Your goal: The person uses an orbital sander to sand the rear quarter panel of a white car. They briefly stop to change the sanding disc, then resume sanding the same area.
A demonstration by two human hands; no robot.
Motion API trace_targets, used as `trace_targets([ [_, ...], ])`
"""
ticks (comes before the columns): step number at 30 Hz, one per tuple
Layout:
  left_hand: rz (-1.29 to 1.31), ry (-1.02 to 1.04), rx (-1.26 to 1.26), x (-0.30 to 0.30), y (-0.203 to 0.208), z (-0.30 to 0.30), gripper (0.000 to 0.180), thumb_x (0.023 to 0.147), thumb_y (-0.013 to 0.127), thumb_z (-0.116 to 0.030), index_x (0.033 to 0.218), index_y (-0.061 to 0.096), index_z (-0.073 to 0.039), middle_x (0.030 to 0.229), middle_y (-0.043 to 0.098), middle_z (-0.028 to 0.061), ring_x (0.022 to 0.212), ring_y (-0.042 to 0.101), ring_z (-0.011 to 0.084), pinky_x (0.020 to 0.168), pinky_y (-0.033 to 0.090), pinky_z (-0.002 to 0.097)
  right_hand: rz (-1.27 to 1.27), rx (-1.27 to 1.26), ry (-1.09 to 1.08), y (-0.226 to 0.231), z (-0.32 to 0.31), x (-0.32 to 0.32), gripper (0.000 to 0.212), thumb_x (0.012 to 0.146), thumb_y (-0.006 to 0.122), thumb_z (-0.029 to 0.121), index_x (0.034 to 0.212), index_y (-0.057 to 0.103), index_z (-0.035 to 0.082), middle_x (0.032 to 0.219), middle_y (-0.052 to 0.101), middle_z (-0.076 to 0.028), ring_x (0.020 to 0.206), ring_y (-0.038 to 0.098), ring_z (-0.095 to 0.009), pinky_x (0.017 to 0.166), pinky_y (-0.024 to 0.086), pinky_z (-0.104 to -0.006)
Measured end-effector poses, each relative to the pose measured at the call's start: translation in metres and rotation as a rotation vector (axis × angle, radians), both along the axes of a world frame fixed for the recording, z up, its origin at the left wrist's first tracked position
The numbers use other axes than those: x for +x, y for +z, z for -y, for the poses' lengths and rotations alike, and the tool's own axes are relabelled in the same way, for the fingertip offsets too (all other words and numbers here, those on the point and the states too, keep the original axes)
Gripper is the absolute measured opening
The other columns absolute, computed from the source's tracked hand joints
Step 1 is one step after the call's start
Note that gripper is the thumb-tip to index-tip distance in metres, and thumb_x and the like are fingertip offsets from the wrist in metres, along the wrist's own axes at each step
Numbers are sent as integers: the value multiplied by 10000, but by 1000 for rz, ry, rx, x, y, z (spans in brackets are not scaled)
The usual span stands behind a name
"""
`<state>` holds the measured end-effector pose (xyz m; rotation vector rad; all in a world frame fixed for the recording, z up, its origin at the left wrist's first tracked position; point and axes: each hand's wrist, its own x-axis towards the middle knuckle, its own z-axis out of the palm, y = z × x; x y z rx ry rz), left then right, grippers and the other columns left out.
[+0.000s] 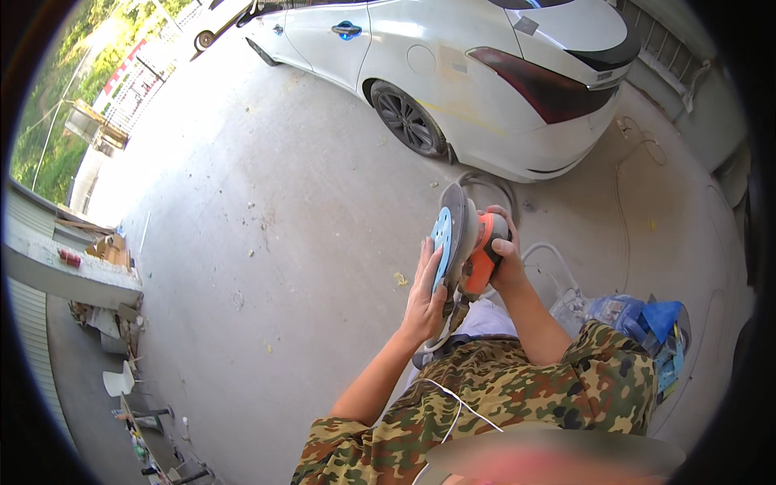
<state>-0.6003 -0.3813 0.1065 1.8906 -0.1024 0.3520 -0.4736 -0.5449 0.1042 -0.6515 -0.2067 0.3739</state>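
Note:
My right hand (508, 263) is wrapped round the body of an orange and grey sander (482, 265), held up in front of my waist and tilted so its round pad faces left. On the pad sits a light blue sanding disc (442, 228) with holes in it. My left hand (420, 305) lies against the disc's lower part, fingers stretched out and pressed flat on its face. A pale hose (546, 247) curves over the floor behind the sander; where it joins the tool is hidden.
A white car (461, 93) stands ahead, its rear wheel (406, 120) closest to the sander. Thin cords (621, 218) lie on the floor to the right. A plastic-wrapped bundle with blue pieces (638, 317) is near my right side. Clutter and a white chair (119, 378) line the left wall.

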Motion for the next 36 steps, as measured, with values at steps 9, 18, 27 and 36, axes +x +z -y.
trace_targets([
  [9,-171,3,-318,10,15,-8,720,1187,264,-471,1672,272,61,1727,335,208,1618,280,314,1316,208,415,25,16,-86,19,-14,13,808,852,865,243,1520,451,56,1280,631,-92,1124,665,-208,1018,572,-382],
  [18,-330,-16,-652,30,39,-23,776,1180,256,-527,1690,199,55,1734,311,185,1610,292,269,1326,239,419,305,-424,-333,30,-24,6,839,814,918,126,1515,462,65,1323,616,-75,1175,610,-167,1063,505,-330],
  [27,-459,-296,-1280,96,39,-69,702,1148,302,-609,1684,304,-155,1701,394,98,1560,376,295,1312,265,519,234,-522,-477,43,-32,49,764,790,893,117,1447,509,48,1266,624,-74,1122,608,-152,1015,511,-316],
  [36,19,-345,-434,180,55,-43,806,1134,289,-633,1672,334,-34,1751,258,216,1633,186,420,1324,171,525,34,8,-488,40,24,84,801,857,816,312,1516,463,22,1272,660,-119,1139,683,-247,1031,570,-400],
])
